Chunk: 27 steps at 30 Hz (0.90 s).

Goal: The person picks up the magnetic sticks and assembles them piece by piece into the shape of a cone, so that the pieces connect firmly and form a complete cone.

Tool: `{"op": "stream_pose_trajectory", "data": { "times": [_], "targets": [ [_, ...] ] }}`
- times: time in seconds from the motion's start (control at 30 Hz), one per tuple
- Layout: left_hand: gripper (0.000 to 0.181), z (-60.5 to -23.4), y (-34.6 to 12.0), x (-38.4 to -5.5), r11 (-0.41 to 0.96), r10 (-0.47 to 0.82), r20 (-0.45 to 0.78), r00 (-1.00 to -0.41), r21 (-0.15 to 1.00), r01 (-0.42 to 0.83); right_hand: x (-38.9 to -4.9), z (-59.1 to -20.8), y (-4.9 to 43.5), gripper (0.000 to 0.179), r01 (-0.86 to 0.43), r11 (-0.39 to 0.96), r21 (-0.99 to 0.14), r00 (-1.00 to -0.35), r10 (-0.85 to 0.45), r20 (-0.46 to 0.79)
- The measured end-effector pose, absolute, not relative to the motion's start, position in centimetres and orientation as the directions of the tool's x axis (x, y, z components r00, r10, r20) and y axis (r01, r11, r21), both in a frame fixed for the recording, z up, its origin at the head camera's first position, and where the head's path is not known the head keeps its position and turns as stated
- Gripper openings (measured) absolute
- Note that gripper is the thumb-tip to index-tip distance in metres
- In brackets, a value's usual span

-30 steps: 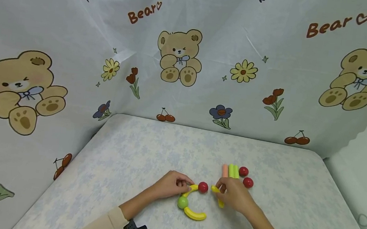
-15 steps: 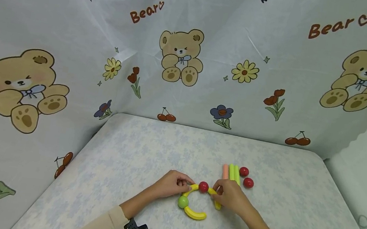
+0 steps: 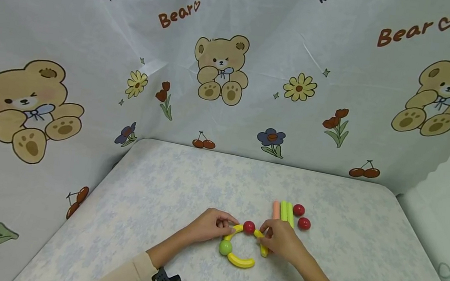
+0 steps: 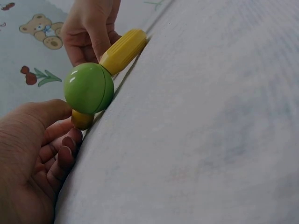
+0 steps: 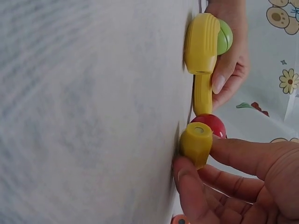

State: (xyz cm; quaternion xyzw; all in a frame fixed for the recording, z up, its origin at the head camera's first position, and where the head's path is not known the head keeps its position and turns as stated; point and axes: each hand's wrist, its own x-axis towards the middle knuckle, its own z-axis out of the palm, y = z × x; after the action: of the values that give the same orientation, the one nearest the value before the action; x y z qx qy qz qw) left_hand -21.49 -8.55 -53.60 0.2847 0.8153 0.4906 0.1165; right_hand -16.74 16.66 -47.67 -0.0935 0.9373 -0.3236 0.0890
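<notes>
A nearly closed ring of curved yellow sticks and balls lies on the table. My left hand (image 3: 211,225) pinches the upper-left curved stick (image 3: 237,228), which runs between a green ball (image 3: 225,247) and a red ball (image 3: 249,227). On the other side, my right hand (image 3: 283,239) pinches another curved stick (image 3: 264,251) whose upper end meets the red ball. From the green ball a third curved stick (image 3: 241,261) extends along the bottom, a gap separating its free end from the right one. The right wrist view shows a small round inset in the right stick's end (image 5: 200,130).
Just beyond my right hand lie a pink straight stick (image 3: 276,209) and two lime-green sticks (image 3: 287,211) side by side. Two loose red balls (image 3: 299,210) sit right of them. A bear-printed cloth (image 3: 251,129) hangs behind the table (image 3: 186,178).
My right hand has moved left, bringing its curved stick from apart to against the red ball. My left hand has stayed on its stick, and the ring has shifted only slightly.
</notes>
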Motion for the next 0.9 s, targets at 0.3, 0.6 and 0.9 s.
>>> {"op": "stream_pose_trajectory", "data": {
  "times": [0.3, 0.6, 0.9],
  "targets": [
    [0.02, -53.7, -8.5, -21.3, 0.362, 0.573, 0.082, -0.815, 0.868, 0.341, -16.7, -47.8, 16.7, 0.018, -0.14, 0.799, -0.585, -0.967, -0.237, -0.093],
    [0.019, -53.3, -8.5, -21.8, 0.358, 0.582, 0.032, -0.813, 0.887, 0.291, -16.7, -46.6, 17.0, 0.023, -0.106, 0.838, -0.535, -0.969, -0.208, -0.133],
    [0.021, -50.9, -7.9, -23.4, 0.412, 0.583, 0.062, -0.81, 0.837, 0.36, -14.3, -45.2, 17.3, 0.026, -0.187, 0.869, -0.458, -0.967, -0.246, -0.072]
  ]
}}
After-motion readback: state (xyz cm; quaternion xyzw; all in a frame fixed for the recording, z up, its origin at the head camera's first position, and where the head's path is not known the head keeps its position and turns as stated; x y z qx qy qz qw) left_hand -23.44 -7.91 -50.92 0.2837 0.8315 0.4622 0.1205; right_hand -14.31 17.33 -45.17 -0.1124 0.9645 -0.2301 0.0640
